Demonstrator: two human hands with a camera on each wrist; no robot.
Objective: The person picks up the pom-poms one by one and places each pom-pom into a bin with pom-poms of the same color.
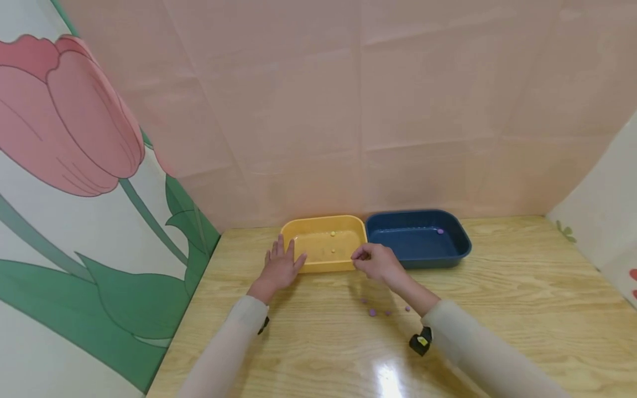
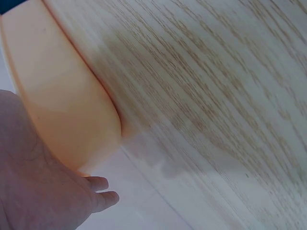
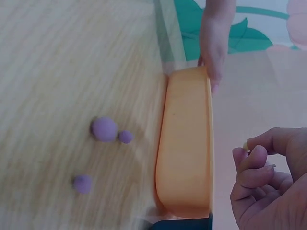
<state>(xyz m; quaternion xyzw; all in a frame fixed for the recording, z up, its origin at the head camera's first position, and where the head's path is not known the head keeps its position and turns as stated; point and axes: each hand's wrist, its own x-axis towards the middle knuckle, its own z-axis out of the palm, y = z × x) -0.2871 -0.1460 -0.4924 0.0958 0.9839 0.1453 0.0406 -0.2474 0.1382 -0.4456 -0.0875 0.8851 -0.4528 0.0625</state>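
My left hand [image 1: 280, 270] rests at the left end of a yellow tray [image 1: 323, 267], its fingers spread over the rim. Above the right front corner of that tray, my right hand [image 1: 382, 264] pinches a tiny yellow ball [image 3: 246, 146] between thumb and forefinger. Two small yellow balls lie inside the yellow tray, one toward the back [image 1: 333, 234]. Several small purple balls of differing sizes, the largest [image 1: 372, 313] among them, sit on the table below my right hand. In the left wrist view, part of the left hand [image 2: 43, 187] is beside the tray's outer wall.
A dark blue tray [image 1: 430, 262] stands against the yellow one on its right, with one purple ball [image 1: 440, 231] inside. Both are near the back of the wooden table [image 1: 308, 342], before a pink sheet [image 1: 298, 110]. A tulip-patterned wall [image 1: 149, 265] borders the left.
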